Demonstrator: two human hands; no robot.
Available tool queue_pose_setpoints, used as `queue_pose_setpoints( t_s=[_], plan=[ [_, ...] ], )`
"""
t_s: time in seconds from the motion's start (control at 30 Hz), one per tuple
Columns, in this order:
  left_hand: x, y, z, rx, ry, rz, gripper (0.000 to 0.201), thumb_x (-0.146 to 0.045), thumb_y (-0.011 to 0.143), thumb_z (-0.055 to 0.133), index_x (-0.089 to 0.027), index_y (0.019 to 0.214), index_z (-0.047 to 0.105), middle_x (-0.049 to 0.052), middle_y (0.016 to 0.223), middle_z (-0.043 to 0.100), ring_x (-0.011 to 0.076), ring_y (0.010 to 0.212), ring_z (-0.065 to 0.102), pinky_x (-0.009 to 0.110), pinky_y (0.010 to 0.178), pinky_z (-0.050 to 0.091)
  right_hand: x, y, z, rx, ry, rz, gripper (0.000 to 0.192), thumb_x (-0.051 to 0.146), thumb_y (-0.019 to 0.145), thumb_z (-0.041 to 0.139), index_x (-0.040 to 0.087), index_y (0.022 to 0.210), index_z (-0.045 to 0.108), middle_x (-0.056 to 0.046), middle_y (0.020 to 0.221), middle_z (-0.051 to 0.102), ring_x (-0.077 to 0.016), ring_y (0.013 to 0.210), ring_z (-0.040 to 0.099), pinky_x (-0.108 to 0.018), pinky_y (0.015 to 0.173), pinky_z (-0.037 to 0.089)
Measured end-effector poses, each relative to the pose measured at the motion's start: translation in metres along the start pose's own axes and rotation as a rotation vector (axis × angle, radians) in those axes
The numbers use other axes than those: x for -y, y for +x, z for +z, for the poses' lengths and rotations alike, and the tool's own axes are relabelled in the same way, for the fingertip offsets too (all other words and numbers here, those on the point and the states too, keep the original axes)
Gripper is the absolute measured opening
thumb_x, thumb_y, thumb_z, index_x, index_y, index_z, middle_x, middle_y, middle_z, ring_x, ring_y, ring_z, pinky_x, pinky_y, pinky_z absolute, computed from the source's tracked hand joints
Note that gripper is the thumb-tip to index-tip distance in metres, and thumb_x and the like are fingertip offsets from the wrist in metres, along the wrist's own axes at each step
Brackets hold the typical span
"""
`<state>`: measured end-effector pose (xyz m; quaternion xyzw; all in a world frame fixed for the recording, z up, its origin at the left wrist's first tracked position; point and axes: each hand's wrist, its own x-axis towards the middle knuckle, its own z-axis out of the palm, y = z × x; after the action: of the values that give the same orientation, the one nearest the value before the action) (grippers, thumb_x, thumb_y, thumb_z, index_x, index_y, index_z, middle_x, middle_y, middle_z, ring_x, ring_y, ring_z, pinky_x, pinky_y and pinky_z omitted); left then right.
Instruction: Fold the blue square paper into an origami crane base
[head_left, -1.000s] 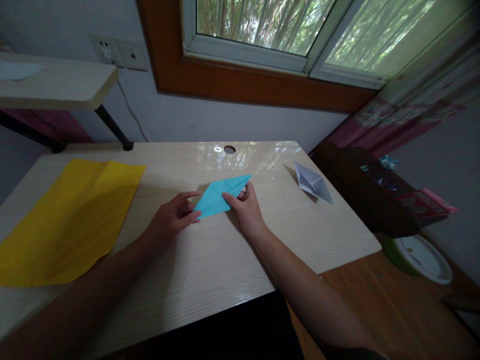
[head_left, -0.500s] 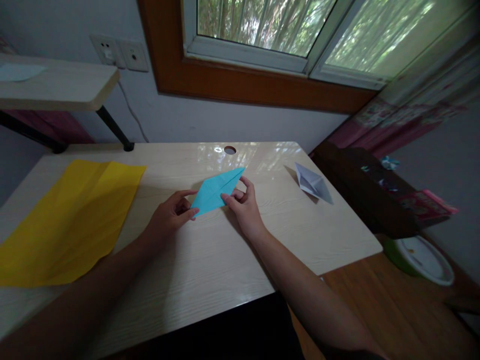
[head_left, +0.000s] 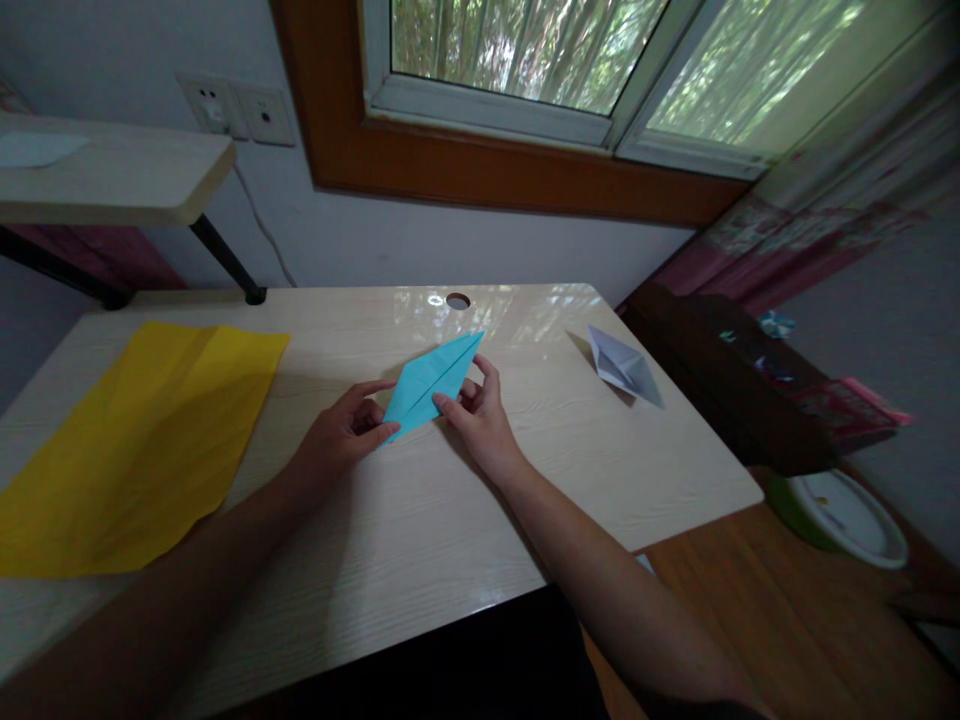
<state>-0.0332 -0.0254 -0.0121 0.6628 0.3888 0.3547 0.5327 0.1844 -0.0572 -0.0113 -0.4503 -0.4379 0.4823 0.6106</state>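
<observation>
A light blue folded paper [head_left: 431, 380], shaped like a long diamond with a crease line down its length, is held between my hands above the desk. My left hand [head_left: 345, 432] pinches its lower left corner, thumb on top and the index finger stretched along the far side. With the thumb pressed on its face and the fingers behind, my right hand [head_left: 480, 415] grips the right edge. The far tip of the paper points up and right. Some of my fingers are hidden behind it.
A yellow paper sheet [head_left: 150, 440] lies on the desk [head_left: 420, 540] at left. To the right stands a folded white paper boat [head_left: 624, 366]. A raised shelf [head_left: 127, 180] is at the back left. Beyond the right edge, a round green-rimmed bin [head_left: 847, 520] sits on the floor.
The blue paper has tilted slightly, and its lengthwise crease shows more fully now. My right hand has shifted a little to the left along the edge.
</observation>
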Motion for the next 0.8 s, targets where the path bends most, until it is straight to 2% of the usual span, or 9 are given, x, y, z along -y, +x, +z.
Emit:
queue_pose_setpoints(
  t_s=[0.1,0.27,0.6,0.8],
  plan=[
    [-0.0018,-0.0002,0.0005,0.024,-0.013,-0.014,0.058,-0.033,0.082,0.075,-0.027,0.136,0.054,-0.005,0.076,0.055,0.0121,0.066,0.055,0.023,0.062,0.044,0.0004,-0.0001,0.0001,0.009,0.059,0.02,0.075,0.034,0.078,0.08,0.033,0.135,0.031,0.002,0.099,0.074,-0.0155,0.078,0.068,-0.032,0.073,0.057],
    [-0.0065,-0.0007,0.0017,0.034,0.016,-0.018,0.059,-0.031,0.082,0.074,-0.027,0.137,0.052,-0.005,0.077,0.057,0.0124,0.068,0.057,0.023,0.063,0.044,0.0009,0.0009,-0.0009,0.002,0.109,0.036,0.073,0.031,0.077,0.081,0.032,0.133,0.034,0.003,0.093,0.077,-0.0166,0.078,0.071,-0.037,0.078,0.059],
    [-0.0063,-0.0001,0.0011,0.066,0.018,-0.023,0.059,-0.032,0.084,0.072,-0.025,0.138,0.048,-0.004,0.075,0.065,0.0171,0.074,0.068,0.029,0.071,0.049,0.0014,0.0033,-0.003,-0.109,0.106,0.034,0.069,0.03,0.076,0.08,0.032,0.129,0.036,0.002,0.093,0.076,-0.0177,0.078,0.071,-0.037,0.076,0.059],
    [-0.0057,-0.0003,0.0006,0.075,0.001,-0.018,0.06,-0.031,0.083,0.073,-0.025,0.138,0.049,-0.003,0.076,0.068,0.0169,0.074,0.067,0.029,0.07,0.049,-0.0007,0.0045,-0.0051,-0.145,0.096,0.013,0.066,0.03,0.077,0.079,0.033,0.128,0.037,0.002,0.094,0.074,-0.0165,0.076,0.069,-0.034,0.074,0.057]
  ],
)
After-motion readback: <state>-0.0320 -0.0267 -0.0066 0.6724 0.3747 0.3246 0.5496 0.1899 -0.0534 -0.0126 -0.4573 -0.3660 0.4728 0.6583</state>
